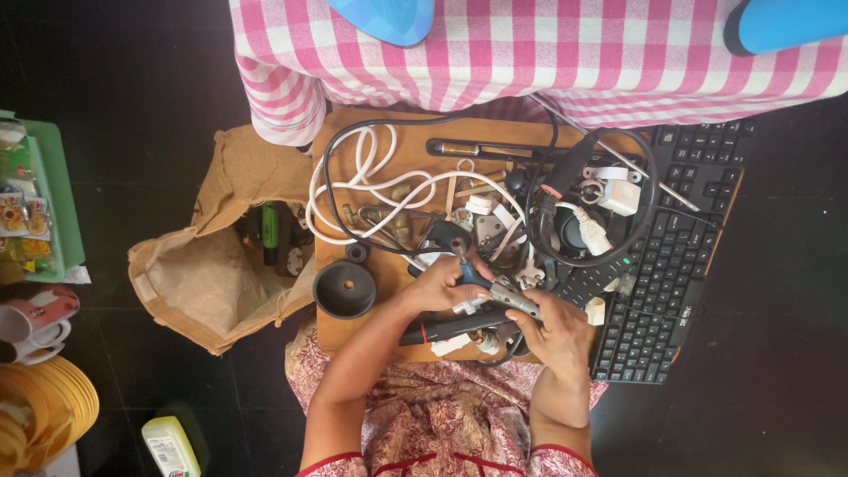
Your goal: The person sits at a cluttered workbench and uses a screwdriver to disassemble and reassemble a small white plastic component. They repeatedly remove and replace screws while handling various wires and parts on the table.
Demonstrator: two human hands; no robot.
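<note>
We are gripping blue-handled metal pliers (491, 289) with both hands: left hand (439, 284) curled around the handles, right hand (556, 329) closed at the jaws, above a black-and-red soldering iron (446, 329).

The board (340, 331) is plain matt wood. The keyboard (685, 256) is matt black plastic. The sack (208, 283) beside the board is coarse, rough woven cloth. The white cable (362, 181) has a smooth, slightly glossy sheath; the black cable (649, 190) looks matt. The round black cap (344, 289) is smooth plastic with a dull sheen. The pliers (495, 293) show bare grey metal at the jaws and blue plastic on the grips. The checked cloth (530, 62) is soft pink-and-white weave.
</note>
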